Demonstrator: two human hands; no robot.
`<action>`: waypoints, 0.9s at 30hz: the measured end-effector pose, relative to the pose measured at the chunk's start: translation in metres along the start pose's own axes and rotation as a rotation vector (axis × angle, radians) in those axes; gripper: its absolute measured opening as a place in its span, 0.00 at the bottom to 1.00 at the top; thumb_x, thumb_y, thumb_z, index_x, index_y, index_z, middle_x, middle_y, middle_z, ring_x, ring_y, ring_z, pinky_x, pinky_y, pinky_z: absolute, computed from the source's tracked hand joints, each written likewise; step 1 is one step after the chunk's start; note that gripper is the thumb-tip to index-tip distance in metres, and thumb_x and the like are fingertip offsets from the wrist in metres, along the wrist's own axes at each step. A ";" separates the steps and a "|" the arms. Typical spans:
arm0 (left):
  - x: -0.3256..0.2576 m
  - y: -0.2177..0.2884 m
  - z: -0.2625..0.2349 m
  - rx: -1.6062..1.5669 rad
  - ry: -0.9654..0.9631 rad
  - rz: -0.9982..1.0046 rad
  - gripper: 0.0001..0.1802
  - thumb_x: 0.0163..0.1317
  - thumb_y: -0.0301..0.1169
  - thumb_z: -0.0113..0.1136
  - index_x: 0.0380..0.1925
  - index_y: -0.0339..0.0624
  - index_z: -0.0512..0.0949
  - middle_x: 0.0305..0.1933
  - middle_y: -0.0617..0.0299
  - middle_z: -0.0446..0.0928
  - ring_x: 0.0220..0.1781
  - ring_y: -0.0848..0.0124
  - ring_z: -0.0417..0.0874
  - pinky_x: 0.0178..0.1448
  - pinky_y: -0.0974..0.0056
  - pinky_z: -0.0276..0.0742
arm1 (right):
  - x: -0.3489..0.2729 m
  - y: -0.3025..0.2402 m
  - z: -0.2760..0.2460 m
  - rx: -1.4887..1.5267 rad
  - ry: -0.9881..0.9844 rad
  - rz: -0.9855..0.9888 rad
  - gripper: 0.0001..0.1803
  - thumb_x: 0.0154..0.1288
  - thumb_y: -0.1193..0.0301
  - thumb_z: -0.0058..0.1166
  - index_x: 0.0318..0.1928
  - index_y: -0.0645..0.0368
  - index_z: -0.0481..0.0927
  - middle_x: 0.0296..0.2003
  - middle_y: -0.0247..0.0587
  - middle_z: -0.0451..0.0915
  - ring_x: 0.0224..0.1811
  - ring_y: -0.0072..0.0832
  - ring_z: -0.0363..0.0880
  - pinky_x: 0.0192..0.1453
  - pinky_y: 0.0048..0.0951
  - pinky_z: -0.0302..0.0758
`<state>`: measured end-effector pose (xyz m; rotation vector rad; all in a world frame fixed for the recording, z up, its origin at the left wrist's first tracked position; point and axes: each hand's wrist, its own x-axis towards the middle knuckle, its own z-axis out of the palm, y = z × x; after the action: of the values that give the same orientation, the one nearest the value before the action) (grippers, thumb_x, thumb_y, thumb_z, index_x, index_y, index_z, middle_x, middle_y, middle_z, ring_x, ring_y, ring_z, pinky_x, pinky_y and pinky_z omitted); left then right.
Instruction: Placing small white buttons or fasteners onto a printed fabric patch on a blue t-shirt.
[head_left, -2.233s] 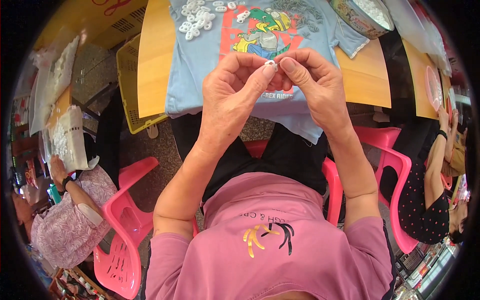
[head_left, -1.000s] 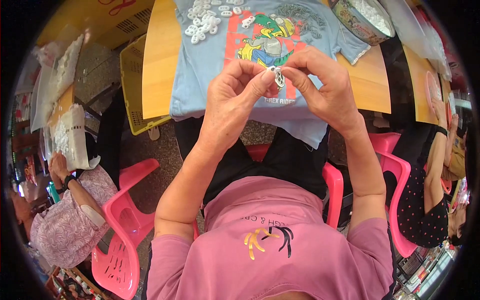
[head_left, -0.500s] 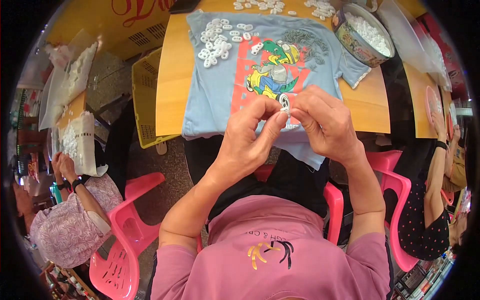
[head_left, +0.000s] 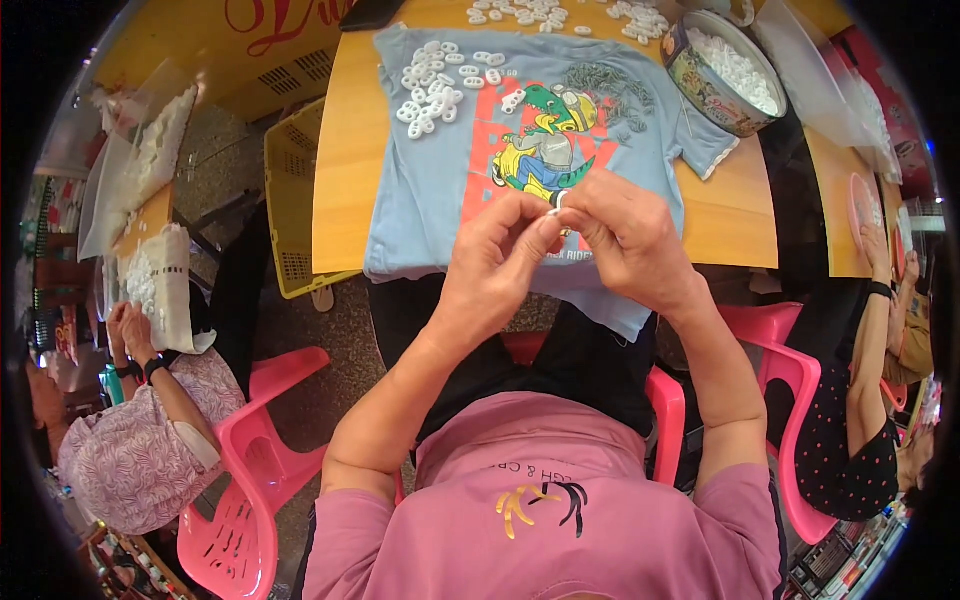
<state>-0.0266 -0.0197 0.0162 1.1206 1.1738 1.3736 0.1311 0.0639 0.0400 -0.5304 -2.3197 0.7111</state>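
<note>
Above the shirt's lower edge, my left hand (head_left: 492, 255) pinches a small white plastic piece (head_left: 553, 212) between thumb and forefinger. My right hand (head_left: 628, 235) meets it from the right, fingers closed at the same piece; whatever lies between those fingertips is hidden. Under both hands a light blue T-shirt (head_left: 420, 200) with a cartoon dinosaur print covers the table. A pile of white oval pieces with holes (head_left: 430, 85) lies on its upper left part, and one similar piece (head_left: 513, 100) sits apart beside the dinosaur's head. Small dark grey parts (head_left: 610, 85) are scattered at the upper right.
A round tin (head_left: 725, 75) full of white pieces stands at the table's right corner. More white pieces (head_left: 515, 12) lie along the far edge of the wooden table (head_left: 345, 180). A yellow crate (head_left: 290, 200) is at the left. Other people work at both sides, near pink chairs (head_left: 265, 450).
Both hands have shifted slightly left, the right one more, with its fingers still closed at the white piece. The pile and the scattered parts look the same.
</note>
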 end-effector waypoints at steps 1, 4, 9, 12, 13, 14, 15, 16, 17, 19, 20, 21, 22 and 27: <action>0.002 -0.002 -0.003 -0.072 -0.010 -0.063 0.09 0.70 0.31 0.55 0.37 0.34 0.75 0.32 0.64 0.77 0.36 0.79 0.78 0.42 0.71 0.75 | 0.001 0.001 0.003 0.009 0.029 0.025 0.05 0.60 0.80 0.58 0.33 0.66 0.74 0.26 0.47 0.72 0.28 0.43 0.74 0.31 0.37 0.70; 0.002 -0.006 -0.008 -0.119 -0.011 -0.064 0.10 0.71 0.32 0.54 0.38 0.35 0.74 0.33 0.66 0.77 0.38 0.79 0.79 0.45 0.71 0.76 | 0.005 0.001 0.004 -0.045 0.005 -0.015 0.05 0.60 0.80 0.58 0.32 0.67 0.74 0.26 0.47 0.72 0.29 0.44 0.73 0.31 0.37 0.70; 0.000 -0.005 -0.012 -0.149 -0.007 -0.048 0.10 0.71 0.32 0.55 0.38 0.34 0.74 0.33 0.66 0.77 0.38 0.79 0.79 0.45 0.71 0.76 | 0.011 -0.001 0.004 -0.037 -0.017 -0.079 0.05 0.61 0.80 0.57 0.31 0.66 0.73 0.25 0.46 0.71 0.28 0.44 0.73 0.31 0.38 0.70; -0.002 -0.009 -0.011 -0.114 0.001 -0.030 0.09 0.71 0.31 0.55 0.38 0.35 0.75 0.33 0.65 0.77 0.38 0.79 0.78 0.45 0.71 0.75 | 0.011 -0.001 0.010 0.009 -0.023 -0.038 0.05 0.61 0.80 0.56 0.31 0.66 0.73 0.25 0.46 0.71 0.27 0.44 0.73 0.30 0.37 0.69; -0.002 -0.010 -0.011 -0.118 0.018 -0.028 0.09 0.71 0.31 0.55 0.38 0.35 0.75 0.32 0.65 0.77 0.37 0.79 0.77 0.45 0.71 0.75 | 0.010 0.000 0.012 0.041 -0.017 -0.008 0.05 0.61 0.80 0.56 0.31 0.66 0.73 0.25 0.46 0.71 0.27 0.43 0.73 0.30 0.36 0.69; -0.003 -0.011 -0.011 -0.122 0.035 -0.025 0.09 0.71 0.31 0.55 0.38 0.35 0.75 0.32 0.65 0.77 0.37 0.80 0.77 0.44 0.72 0.74 | 0.010 0.000 0.015 0.040 -0.020 -0.010 0.05 0.61 0.80 0.56 0.31 0.66 0.73 0.25 0.46 0.71 0.27 0.43 0.73 0.30 0.36 0.69; -0.003 -0.014 -0.013 -0.125 0.038 -0.024 0.09 0.71 0.31 0.55 0.38 0.35 0.75 0.32 0.65 0.77 0.37 0.80 0.77 0.44 0.72 0.74 | 0.010 0.002 0.018 0.042 -0.005 0.007 0.04 0.62 0.80 0.56 0.31 0.65 0.73 0.25 0.46 0.71 0.27 0.42 0.73 0.30 0.35 0.69; -0.002 -0.017 -0.015 -0.105 0.045 -0.020 0.09 0.71 0.31 0.55 0.39 0.35 0.75 0.32 0.65 0.77 0.37 0.80 0.76 0.45 0.72 0.74 | 0.011 0.003 0.021 0.044 0.011 0.022 0.04 0.62 0.80 0.56 0.32 0.65 0.74 0.25 0.46 0.71 0.27 0.41 0.73 0.30 0.34 0.69; 0.000 -0.019 -0.018 -0.085 0.052 -0.017 0.09 0.71 0.32 0.55 0.39 0.35 0.75 0.32 0.65 0.77 0.36 0.80 0.76 0.45 0.72 0.74 | 0.013 0.006 0.023 0.041 0.007 0.017 0.04 0.62 0.80 0.56 0.32 0.65 0.74 0.25 0.46 0.71 0.27 0.41 0.73 0.30 0.34 0.69; 0.003 -0.022 -0.020 -0.130 0.075 -0.012 0.09 0.71 0.32 0.55 0.39 0.35 0.74 0.32 0.65 0.77 0.36 0.80 0.77 0.45 0.72 0.74 | 0.018 0.012 0.024 0.064 -0.003 0.023 0.04 0.65 0.78 0.55 0.33 0.65 0.76 0.27 0.44 0.74 0.28 0.35 0.75 0.30 0.31 0.70; 0.004 -0.022 -0.020 -0.173 0.094 -0.012 0.10 0.71 0.32 0.54 0.39 0.35 0.74 0.32 0.65 0.77 0.37 0.79 0.77 0.45 0.72 0.74 | 0.024 0.017 0.020 0.060 -0.007 0.020 0.04 0.65 0.78 0.55 0.33 0.65 0.76 0.27 0.44 0.74 0.28 0.35 0.75 0.30 0.31 0.70; 0.006 -0.022 -0.021 -0.177 0.096 -0.008 0.10 0.71 0.32 0.54 0.39 0.35 0.74 0.32 0.65 0.77 0.37 0.79 0.77 0.45 0.72 0.74 | 0.032 0.023 0.014 0.126 -0.058 0.069 0.04 0.66 0.76 0.54 0.35 0.66 0.77 0.28 0.43 0.76 0.28 0.32 0.76 0.31 0.29 0.71; 0.007 -0.022 -0.021 -0.185 0.107 -0.017 0.10 0.71 0.32 0.54 0.39 0.35 0.74 0.32 0.65 0.78 0.37 0.79 0.77 0.45 0.71 0.75 | 0.042 0.030 0.011 0.195 -0.109 0.118 0.06 0.67 0.75 0.53 0.37 0.67 0.79 0.29 0.42 0.78 0.29 0.29 0.77 0.32 0.28 0.72; 0.008 -0.022 -0.022 -0.176 0.092 -0.006 0.10 0.71 0.32 0.54 0.37 0.34 0.73 0.33 0.63 0.78 0.37 0.78 0.78 0.46 0.71 0.75 | 0.098 0.071 0.020 -0.045 0.029 0.160 0.09 0.66 0.70 0.54 0.40 0.63 0.83 0.32 0.41 0.81 0.28 0.28 0.77 0.35 0.28 0.73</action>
<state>-0.0466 -0.0130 -0.0073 0.9371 1.0964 1.5065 0.0609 0.1635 0.0295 -0.7490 -2.2890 0.7219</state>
